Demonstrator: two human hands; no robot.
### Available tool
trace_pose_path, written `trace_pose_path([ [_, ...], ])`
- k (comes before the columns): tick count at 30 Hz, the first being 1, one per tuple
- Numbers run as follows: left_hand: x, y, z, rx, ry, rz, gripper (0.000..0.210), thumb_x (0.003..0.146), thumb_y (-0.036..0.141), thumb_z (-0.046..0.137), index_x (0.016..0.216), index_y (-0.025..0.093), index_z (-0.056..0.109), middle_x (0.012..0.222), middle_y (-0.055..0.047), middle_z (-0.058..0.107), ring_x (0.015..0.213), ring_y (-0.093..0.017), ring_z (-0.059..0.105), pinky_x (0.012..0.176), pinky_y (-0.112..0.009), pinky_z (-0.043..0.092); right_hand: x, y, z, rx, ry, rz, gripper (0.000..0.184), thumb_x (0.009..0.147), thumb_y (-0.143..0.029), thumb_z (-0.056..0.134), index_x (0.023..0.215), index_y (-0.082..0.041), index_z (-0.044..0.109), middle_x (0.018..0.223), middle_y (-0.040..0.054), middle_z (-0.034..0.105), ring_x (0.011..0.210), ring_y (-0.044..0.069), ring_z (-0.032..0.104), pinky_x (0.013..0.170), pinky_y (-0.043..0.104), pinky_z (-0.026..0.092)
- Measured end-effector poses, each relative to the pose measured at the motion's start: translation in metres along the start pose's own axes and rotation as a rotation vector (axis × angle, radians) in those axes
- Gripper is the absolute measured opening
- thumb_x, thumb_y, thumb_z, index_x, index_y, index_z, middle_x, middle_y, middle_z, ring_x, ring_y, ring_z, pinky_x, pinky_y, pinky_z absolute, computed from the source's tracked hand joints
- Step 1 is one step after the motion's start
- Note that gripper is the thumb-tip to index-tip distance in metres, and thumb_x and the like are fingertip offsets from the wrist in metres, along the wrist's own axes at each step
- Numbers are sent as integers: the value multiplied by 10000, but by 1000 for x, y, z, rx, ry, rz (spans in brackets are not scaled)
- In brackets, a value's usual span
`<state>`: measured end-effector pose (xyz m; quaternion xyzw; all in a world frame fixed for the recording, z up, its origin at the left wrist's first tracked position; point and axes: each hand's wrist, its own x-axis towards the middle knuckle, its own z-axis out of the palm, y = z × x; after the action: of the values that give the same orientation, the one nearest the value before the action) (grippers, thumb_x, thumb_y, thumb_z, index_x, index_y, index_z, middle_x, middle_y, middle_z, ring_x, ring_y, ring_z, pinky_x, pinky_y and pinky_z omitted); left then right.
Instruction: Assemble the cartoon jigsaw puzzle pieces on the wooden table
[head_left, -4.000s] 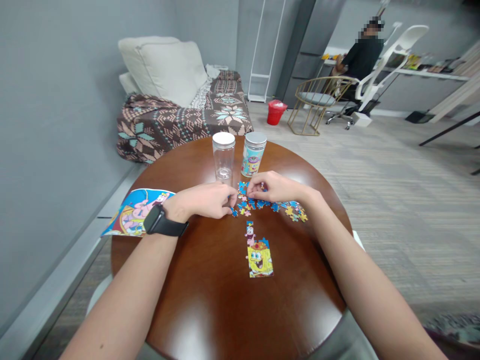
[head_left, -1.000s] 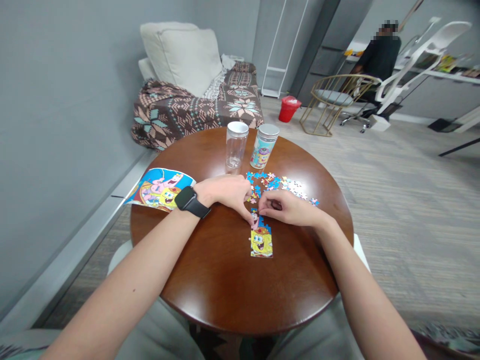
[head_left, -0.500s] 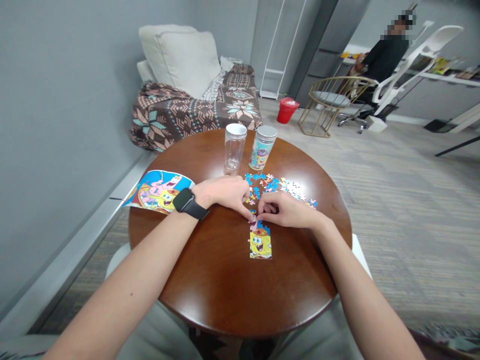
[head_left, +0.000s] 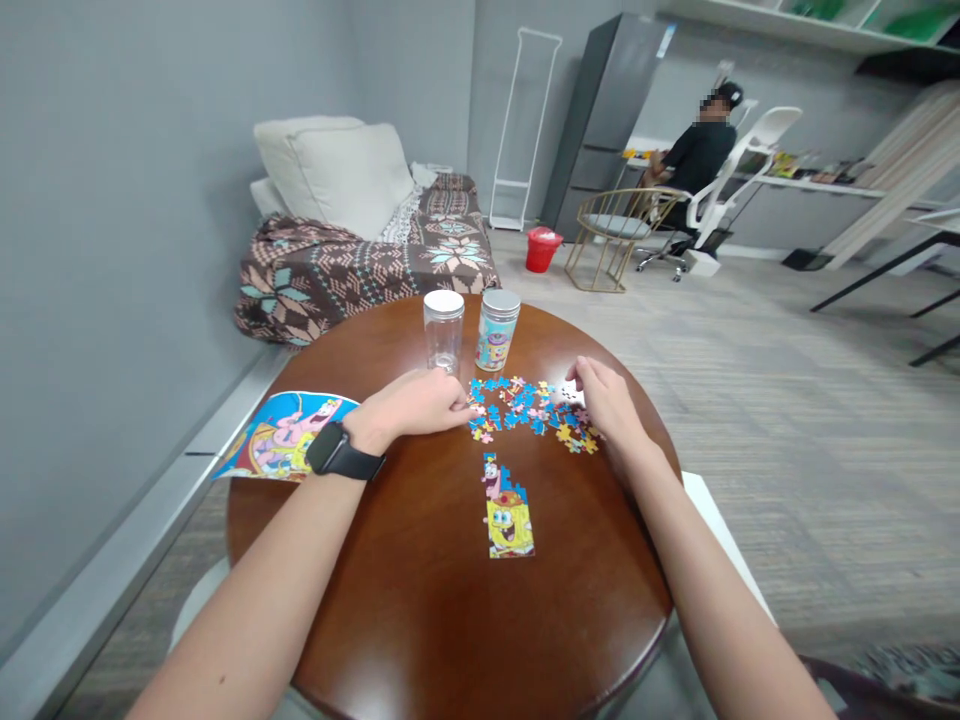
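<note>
My left hand (head_left: 424, 405), a black watch on its wrist, rests at the left edge of the loose jigsaw pieces (head_left: 517, 405). Its fingers are curled in, and whatever they may hold is hidden. At the right end of the pieces is my right hand (head_left: 606, 398), its fingers loosely bent and nothing visible in them. Closer to me lies a joined strip of jigsaw puzzle (head_left: 508, 520), with a yellow cartoon face below and a pink figure and blue pieces above. Neither hand touches it.
A curled picture sheet (head_left: 281, 440) lies at the left edge of the round wooden table (head_left: 420, 610). A clear jar (head_left: 443, 335) and a printed jar (head_left: 496, 335) stand behind the pieces. Beyond are a covered sofa (head_left: 360, 255), a red bin (head_left: 541, 250) and a person (head_left: 701, 155).
My right hand has left the joined puzzle and moved away to the right end of the loose pieces. My left hand has drawn back from the strip. The view has tilted up and right.
</note>
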<state>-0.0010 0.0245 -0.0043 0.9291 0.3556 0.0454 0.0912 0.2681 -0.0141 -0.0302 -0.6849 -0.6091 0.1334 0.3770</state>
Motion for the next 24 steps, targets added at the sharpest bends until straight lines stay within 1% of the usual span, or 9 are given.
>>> trace_pose_path([
  [4,0,2,0,39,-5,2,462,850,464,436,487,187,506,469,-6,478,420,-108,321,497,-293,170,4,10,-4,-28,67,65,388,876,-419,266,678,-208,524,729,50,601,760,211,543,718,309,384],
  [6,-1,4,-1,49,-16,6,455,854,452,431,494,186,512,480,-10,495,423,-108,329,495,-292,171,6,17,-5,-45,77,98,378,866,-412,273,673,-206,524,743,55,603,765,215,547,722,322,396],
  [10,-2,4,-2,27,-24,7,444,850,442,430,496,185,501,489,-5,497,431,-105,329,496,-287,180,9,27,-1,39,57,165,359,861,-417,291,676,-204,513,648,34,566,641,192,545,618,303,424],
  [13,1,2,1,-73,-4,-20,443,827,439,458,468,179,448,466,12,444,427,-93,300,490,-283,176,9,27,1,158,19,199,352,865,-430,299,687,-205,504,595,14,538,542,170,533,530,278,422],
  [16,8,3,9,-311,62,-153,456,778,412,519,437,178,328,423,39,312,412,-71,239,465,-271,155,8,23,0,213,12,193,340,864,-422,311,687,-207,506,587,11,532,513,162,530,479,262,408],
  [18,14,5,17,-554,94,-263,464,755,417,552,449,188,289,410,53,267,398,-61,229,444,-257,144,7,21,-3,204,45,179,329,860,-402,322,669,-208,507,586,16,536,515,162,527,467,258,401],
  [20,20,7,26,-844,117,-328,454,749,457,564,487,203,294,380,74,237,362,-57,215,417,-241,141,6,20,-5,196,81,167,330,860,-386,324,647,-208,502,586,21,543,511,159,520,468,259,402],
  [22,23,8,34,-1052,151,-353,439,736,467,584,510,211,309,363,95,211,334,-49,183,392,-231,131,5,19,-5,204,98,167,329,863,-377,324,636,-208,492,581,22,543,505,156,518,476,259,407],
  [24,25,7,38,-1212,185,-318,448,724,451,613,515,209,300,379,105,207,329,-34,165,378,-219,111,6,18,-3,231,71,183,327,872,-383,319,647,-208,480,567,15,530,494,152,520,475,256,407],
])
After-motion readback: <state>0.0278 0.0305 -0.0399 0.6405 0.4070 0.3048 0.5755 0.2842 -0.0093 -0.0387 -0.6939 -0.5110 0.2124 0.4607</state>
